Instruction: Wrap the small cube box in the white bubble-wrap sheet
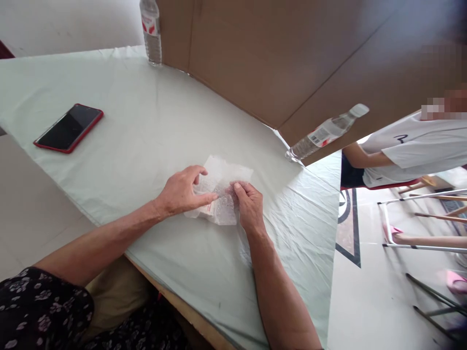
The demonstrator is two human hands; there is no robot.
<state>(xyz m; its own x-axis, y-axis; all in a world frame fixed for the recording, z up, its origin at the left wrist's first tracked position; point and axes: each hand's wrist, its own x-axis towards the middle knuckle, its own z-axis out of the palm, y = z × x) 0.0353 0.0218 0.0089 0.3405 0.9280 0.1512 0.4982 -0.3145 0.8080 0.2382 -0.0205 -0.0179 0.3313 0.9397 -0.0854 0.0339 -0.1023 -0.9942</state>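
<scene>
A sheet of clear bubble wrap (226,214) lies on the pale green tablecloth near the table's front side. Part of a small white item with reddish print (208,209) shows at its left, partly covered. My right hand (250,204) pinches the wrap's right edge between thumb and fingers, and a strip of wrap trails below the wrist. Over the left part of the wrap hovers my left hand (186,192), thumb and fingers apart in a curve. Whether its fingertips touch the wrap I cannot tell.
A phone in a red case (71,129) lies at the left. Two water bottles, one upright (151,34) and one tilted in view (324,133), stand against a big brown cardboard panel (233,58). Beyond it at the right sits a person in a white shirt (419,150), near several stool legs.
</scene>
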